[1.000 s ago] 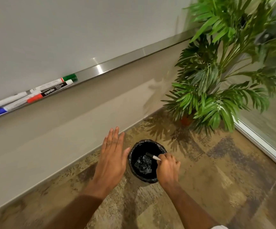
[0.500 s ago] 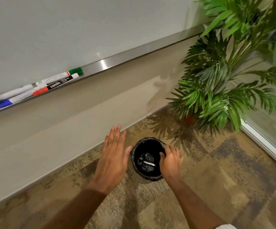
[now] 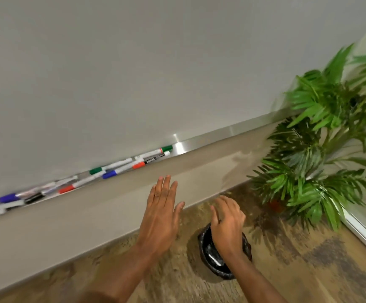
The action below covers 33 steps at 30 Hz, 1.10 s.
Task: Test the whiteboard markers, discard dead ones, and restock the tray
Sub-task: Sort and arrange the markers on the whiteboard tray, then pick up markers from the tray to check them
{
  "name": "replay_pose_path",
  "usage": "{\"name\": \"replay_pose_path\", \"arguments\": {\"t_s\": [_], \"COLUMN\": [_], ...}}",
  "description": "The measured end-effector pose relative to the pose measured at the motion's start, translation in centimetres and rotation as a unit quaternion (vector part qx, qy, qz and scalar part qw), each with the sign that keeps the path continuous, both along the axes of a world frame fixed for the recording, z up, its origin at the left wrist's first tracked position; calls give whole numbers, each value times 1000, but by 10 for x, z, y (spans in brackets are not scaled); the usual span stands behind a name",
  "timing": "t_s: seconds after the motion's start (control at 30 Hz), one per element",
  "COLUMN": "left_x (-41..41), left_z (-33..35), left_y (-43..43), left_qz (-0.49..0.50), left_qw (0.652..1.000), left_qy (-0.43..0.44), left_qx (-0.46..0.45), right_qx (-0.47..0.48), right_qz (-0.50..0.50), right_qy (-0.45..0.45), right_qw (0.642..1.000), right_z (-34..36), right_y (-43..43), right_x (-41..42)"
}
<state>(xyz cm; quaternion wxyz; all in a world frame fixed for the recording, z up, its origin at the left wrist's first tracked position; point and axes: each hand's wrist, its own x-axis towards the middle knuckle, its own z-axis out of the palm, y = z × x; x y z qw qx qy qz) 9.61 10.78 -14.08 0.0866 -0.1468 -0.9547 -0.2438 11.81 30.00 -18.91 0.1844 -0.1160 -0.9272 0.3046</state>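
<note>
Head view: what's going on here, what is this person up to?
A person is at a whiteboard with both hands empty. The right hand hovers over a small black-lined bin on the floor, fingers loosely curled. A pale stick, probably a discarded marker, lies inside. The left hand is flat and open beside the bin, touching nothing. Several markers with green, blue, red and black caps lie in the tray under the board. A plant stands to the right.

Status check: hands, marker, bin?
Left hand open, empty. Right hand open over bin. Marker lying in bin. Plant nearby, not touching.
</note>
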Motion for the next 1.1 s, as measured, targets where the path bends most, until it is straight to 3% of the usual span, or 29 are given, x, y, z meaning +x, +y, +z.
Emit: {"name": "replay_pose_path", "arguments": {"t_s": [0.53,0.83,1.1], "left_x": [-22,-50,-72], "left_z": [109,106,80], "left_y": [-148,-163,-141], "left_qz": [46,23,50], "left_qw": [998,997,991], "left_qy": [39,-28,-95], "left_qx": [2,-75,-80], "right_qx": [-24,26,68], "right_qz": [110,153,238], "right_qy": [110,72,-3], "right_qw": [988,985,969], "right_z": [151,144,104], "right_y": [-148,-160,-145], "right_x": [-49,-89,-135]}}
